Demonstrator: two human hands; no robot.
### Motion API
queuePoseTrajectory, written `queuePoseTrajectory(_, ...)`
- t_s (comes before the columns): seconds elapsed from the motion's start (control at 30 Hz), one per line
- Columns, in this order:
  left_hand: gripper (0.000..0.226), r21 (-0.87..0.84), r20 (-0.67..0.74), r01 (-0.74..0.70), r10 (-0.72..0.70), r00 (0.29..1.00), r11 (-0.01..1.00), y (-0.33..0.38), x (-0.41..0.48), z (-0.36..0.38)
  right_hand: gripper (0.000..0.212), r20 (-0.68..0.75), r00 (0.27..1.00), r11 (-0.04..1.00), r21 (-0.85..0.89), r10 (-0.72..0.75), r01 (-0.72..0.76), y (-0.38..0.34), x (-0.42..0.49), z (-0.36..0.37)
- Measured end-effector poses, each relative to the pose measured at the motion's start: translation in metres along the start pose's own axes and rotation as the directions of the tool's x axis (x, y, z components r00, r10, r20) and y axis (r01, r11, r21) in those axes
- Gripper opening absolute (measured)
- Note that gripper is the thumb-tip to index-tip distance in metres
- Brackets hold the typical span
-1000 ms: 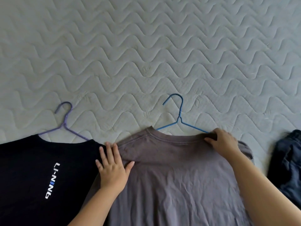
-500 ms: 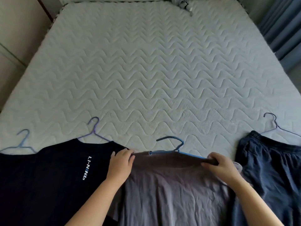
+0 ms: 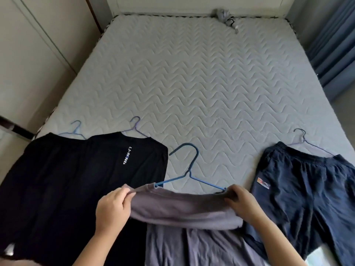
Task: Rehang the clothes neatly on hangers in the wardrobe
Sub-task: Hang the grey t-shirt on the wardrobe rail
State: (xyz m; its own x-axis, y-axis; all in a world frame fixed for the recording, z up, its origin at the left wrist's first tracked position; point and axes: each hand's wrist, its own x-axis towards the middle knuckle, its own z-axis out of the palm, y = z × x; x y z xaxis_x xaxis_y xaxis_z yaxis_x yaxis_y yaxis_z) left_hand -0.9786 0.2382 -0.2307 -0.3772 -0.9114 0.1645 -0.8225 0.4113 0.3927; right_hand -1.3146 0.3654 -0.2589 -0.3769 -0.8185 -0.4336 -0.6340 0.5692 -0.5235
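Observation:
A grey T-shirt [image 3: 184,208] hangs on a blue wire hanger [image 3: 189,169], raised off the quilted mattress [image 3: 192,83] at its near edge. My left hand [image 3: 112,210] pinches the shirt's left shoulder. Gripping the right shoulder over the hanger's end is my right hand [image 3: 242,204]. The hanger's hook sticks up and points away from me. The shirt's body drapes down towards me.
Left of the grey shirt lie a black T-shirt [image 3: 107,169] on a purple hanger [image 3: 135,125] and another black garment [image 3: 38,179] on a light-blue hanger [image 3: 75,128]. Navy shorts [image 3: 307,198] on a dark hanger [image 3: 301,138] lie to the right. Wardrobe doors [image 3: 28,54] stand left, curtains [image 3: 334,45] right.
Both hands have lifted the grey shirt and its hanger off the mattress; the left hand went from flat on the fabric to pinching the shoulder. The view has tilted up, showing the whole bed.

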Motion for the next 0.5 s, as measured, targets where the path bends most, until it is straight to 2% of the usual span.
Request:
queuePoseTrajectory(0.1, 0.037, 0.008, -0.019, 0.102, -0.101, 0.995, 0.995, -0.006, -0.043, -0.023, 0.013, -0.003, 0.999, 0.997, -0.074, -0.032, 0.031, 0.005, -0.013, 0.010)
queuePoseTrajectory(0.23, 0.038, 0.030, -0.038, 0.190, -0.189, 0.981, 0.981, -0.011, -0.085, -0.045, 0.013, -0.029, 0.997, 0.995, -0.070, -0.076, 0.073, -0.008, -0.031, 0.022)
queuePoseTrajectory(0.37, 0.041, 0.031, -0.091, 0.274, -0.270, 0.958, 0.961, -0.023, -0.130, -0.069, 0.013, -0.054, 0.988, 0.984, -0.114, -0.147, 0.140, -0.041, -0.050, 0.036)
queuePoseTrajectory(0.5, 0.043, -0.021, -0.150, 0.399, -0.398, 0.905, 0.917, -0.043, -0.193, -0.102, 0.015, -0.044, 0.968, 0.958, -0.163, -0.246, 0.236, -0.088, -0.079, 0.055)
